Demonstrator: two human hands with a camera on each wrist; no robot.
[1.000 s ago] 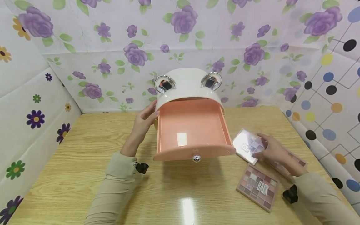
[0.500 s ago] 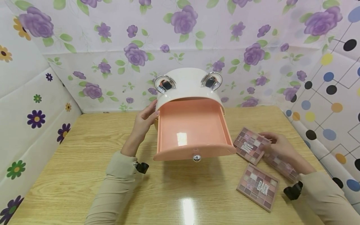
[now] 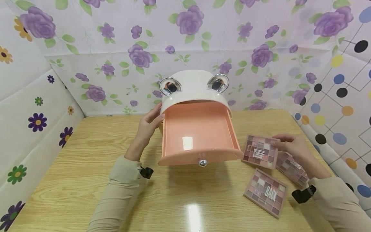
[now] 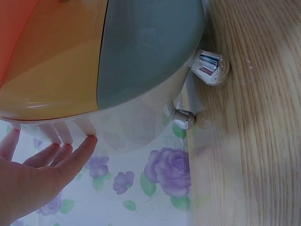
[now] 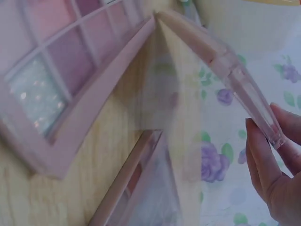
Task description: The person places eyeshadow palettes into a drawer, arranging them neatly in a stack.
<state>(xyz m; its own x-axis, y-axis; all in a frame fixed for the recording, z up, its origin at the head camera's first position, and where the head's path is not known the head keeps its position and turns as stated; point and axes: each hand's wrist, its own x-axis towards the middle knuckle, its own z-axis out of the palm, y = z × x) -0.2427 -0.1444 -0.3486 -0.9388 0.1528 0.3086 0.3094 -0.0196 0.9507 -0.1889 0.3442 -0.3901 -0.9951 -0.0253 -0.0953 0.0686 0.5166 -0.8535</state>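
Note:
My left hand (image 3: 147, 129) rests on the side of a white storage box (image 3: 191, 82) with two silver-rimmed round eyes. Its fingers reach along the box's curved wall in the left wrist view, fairly straight. A pink drawer (image 3: 197, 125) with a silver knob is pulled out of the box, its inside bare. Near the drawer's right corner, my right hand (image 3: 294, 149) pinches an eyeshadow palette (image 3: 260, 151) by its edge between thumb and fingers. The right wrist view shows that palette (image 5: 244, 89) tilted up from the table.
Another palette (image 3: 266, 192), lettered BACK, lies flat in front of the held one. A third palette (image 3: 292, 169) lies partly under the right hand. Floral cloth (image 3: 139, 58) hangs behind the wooden table (image 3: 92, 161). Lower drawer knobs (image 4: 211, 68) stick out of the box.
The held palette has tilted and turned; its glare has gone and its lettered face shows. My right hand has shifted slightly right. My left hand and the drawer have stayed put.

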